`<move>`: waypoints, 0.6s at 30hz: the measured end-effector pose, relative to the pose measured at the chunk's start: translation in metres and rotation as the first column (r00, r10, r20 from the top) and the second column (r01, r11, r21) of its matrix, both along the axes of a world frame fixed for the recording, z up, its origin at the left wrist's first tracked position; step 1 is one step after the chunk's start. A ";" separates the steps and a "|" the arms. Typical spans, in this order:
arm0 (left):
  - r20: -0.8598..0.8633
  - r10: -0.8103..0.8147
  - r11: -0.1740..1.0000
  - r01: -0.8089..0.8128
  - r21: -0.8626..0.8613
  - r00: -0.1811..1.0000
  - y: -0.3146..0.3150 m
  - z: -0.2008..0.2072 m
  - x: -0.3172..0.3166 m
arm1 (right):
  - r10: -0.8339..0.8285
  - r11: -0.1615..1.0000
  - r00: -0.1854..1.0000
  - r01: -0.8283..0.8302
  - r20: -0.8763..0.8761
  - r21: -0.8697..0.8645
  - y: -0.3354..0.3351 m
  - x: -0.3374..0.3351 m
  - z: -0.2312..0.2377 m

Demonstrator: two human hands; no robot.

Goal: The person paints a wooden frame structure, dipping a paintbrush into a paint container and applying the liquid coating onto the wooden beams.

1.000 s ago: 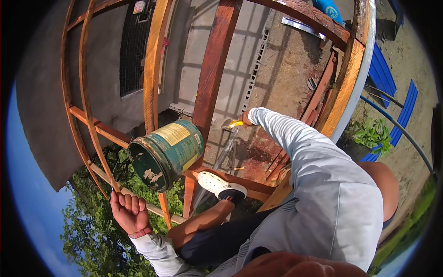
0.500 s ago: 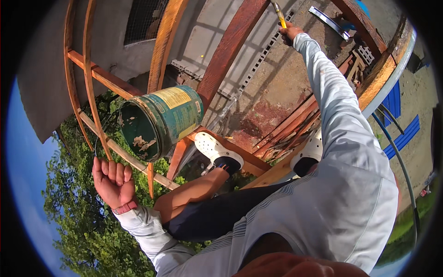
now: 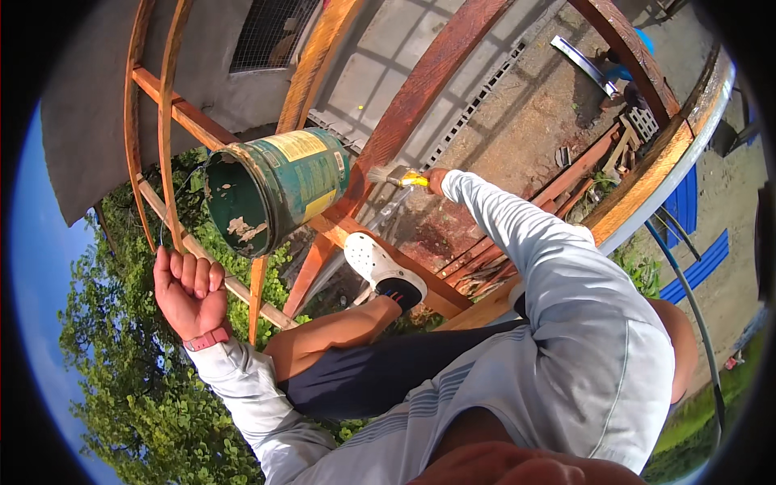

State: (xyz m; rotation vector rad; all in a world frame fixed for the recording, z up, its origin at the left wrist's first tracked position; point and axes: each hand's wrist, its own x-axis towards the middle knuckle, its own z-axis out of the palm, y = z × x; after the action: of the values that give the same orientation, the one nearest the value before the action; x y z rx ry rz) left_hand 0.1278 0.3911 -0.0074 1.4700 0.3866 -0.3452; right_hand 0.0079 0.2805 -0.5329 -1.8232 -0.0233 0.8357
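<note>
My left hand [image 3: 191, 293] is closed round the thin wire handle of a green bucket [image 3: 303, 179]. The bucket hangs tilted, its open mouth toward the left; pale, peeling patches show inside, and I cannot make out any liquid in it. In my right hand [image 3: 437, 181] is a paintbrush [image 3: 402, 177] with a yellow handle, its bristles pointing left. The bristle tip is close to a reddish-brown wooden beam [image 3: 420, 85]; whether it touches I cannot tell. My right arm stretches out past the beam's lower part.
I am perched high among wooden beams, my foot in a white clog [image 3: 373, 260] on a crosspiece. Below lie reddish planks [image 3: 578, 174], a metal channel [image 3: 584, 65] and blue roofing sheets [image 3: 697, 265]. A grey wall [image 3: 89, 121] rises at left, leafy branches [image 3: 121, 380] beneath.
My right hand has drawn the paintbrush back from the far end of the beam, down and left toward the bucket. My left hand still holds the bucket, nearly unmoved.
</note>
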 end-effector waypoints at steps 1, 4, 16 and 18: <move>0.020 0.002 1.000 -0.002 -0.008 1.000 0.004 0.010 -0.003 | 0.094 0.995 0.995 -0.095 -0.035 -0.009 -0.041 0.027 0.028; 0.016 -0.040 0.995 0.041 -0.088 0.999 0.001 0.010 -0.004 | 0.016 0.988 0.974 -0.050 -0.224 -0.149 -0.185 0.061 0.081; -0.078 -0.039 0.981 0.023 -0.191 0.996 -0.017 0.007 -0.005 | -0.771 0.634 0.637 0.770 0.025 -0.068 -0.424 0.138 0.243; -0.067 0.065 0.984 -0.075 -0.162 0.996 -0.005 0.008 -0.014 | -0.878 0.477 0.478 0.878 -0.023 0.030 -0.403 0.177 0.217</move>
State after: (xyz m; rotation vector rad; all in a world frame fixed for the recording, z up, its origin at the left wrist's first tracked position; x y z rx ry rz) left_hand 0.1133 0.3861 0.0007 1.2838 0.4475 -0.3579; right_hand 0.1845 -0.1225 -0.3160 -1.4797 0.8562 0.0648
